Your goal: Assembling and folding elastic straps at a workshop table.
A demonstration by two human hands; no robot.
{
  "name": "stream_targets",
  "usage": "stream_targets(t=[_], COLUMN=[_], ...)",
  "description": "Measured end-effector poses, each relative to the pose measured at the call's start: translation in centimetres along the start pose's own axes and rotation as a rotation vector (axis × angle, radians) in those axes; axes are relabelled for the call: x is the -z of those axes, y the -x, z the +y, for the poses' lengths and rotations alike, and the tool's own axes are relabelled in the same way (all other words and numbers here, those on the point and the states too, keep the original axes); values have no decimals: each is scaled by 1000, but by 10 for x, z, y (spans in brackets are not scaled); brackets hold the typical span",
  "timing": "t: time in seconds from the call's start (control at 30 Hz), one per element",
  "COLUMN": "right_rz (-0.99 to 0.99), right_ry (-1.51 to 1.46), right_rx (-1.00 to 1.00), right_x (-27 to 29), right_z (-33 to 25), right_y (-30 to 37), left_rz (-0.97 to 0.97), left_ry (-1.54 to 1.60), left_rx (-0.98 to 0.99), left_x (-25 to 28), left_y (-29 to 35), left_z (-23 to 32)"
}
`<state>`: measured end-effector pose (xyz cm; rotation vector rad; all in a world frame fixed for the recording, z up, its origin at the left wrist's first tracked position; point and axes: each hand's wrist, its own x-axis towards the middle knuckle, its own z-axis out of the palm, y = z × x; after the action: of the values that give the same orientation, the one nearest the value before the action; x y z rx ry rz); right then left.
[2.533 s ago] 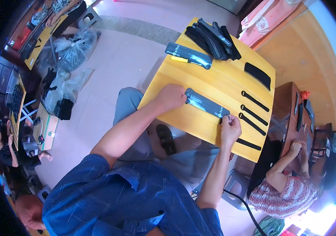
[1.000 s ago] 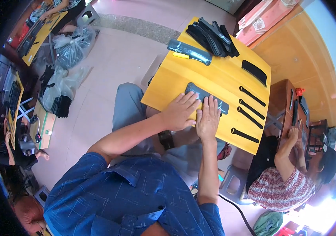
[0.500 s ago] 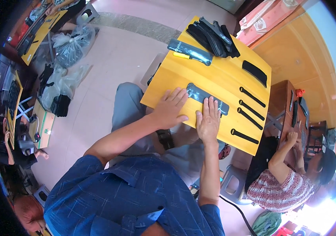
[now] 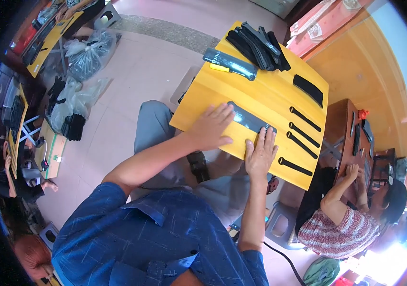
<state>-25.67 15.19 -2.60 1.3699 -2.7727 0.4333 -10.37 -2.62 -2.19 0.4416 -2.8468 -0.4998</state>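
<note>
A flat, dark, glossy plastic packet (image 4: 247, 118) lies slantwise near the front edge of the yellow table (image 4: 198, 102). Over its left end is my left hand (image 4: 212, 126), fingers outstretched and thumb apart. My right hand (image 4: 261, 151) rests flat with fingertips on the packet's right end. Neither hand grips anything. To the right, several black straps (image 4: 299, 167) with a loop at one end are laid out in a row. Beyond them is a wider black strip (image 4: 308, 89).
At the table's far side are a pile of black straps (image 4: 256, 47), another dark glossy packet (image 4: 232, 63) and a yellow-handled tool (image 4: 219, 67). Clear plastic bags (image 4: 86, 57) stand on the floor at left. A co-worker (image 4: 344, 224) sits at right by a brown table (image 4: 344, 112).
Both hands have slid slightly rightward over the packet. The packet's surface looks smoother and more of its middle shows between my hands.
</note>
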Motion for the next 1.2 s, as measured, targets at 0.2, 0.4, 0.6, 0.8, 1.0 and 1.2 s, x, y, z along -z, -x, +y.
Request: stream_targets(t=[0.2, 0.4, 0.6, 0.8, 1.0, 1.2], right_rz=[15, 109, 1, 8, 25, -5], right_ry=[4, 42, -52, -45, -34, -40], right_rx=[-130, -13, 78, -25, -151, -151], right_x=[4, -8, -9, -7, -3, 0], right_z=[1, -24, -34, -37, -28, -23], right_y=[7, 2, -2, 4, 16, 18], left_rz=[-60, 25, -37, -24, -25, -22], left_ry=[-69, 10, -22, -18, -27, -9], left_rx=[142, -32, -3, 1, 7, 2], left_x=[17, 8, 1, 2, 1, 2], left_y=[13, 9, 14, 14, 13, 12], left_z=[-14, 11, 11, 11, 12, 13])
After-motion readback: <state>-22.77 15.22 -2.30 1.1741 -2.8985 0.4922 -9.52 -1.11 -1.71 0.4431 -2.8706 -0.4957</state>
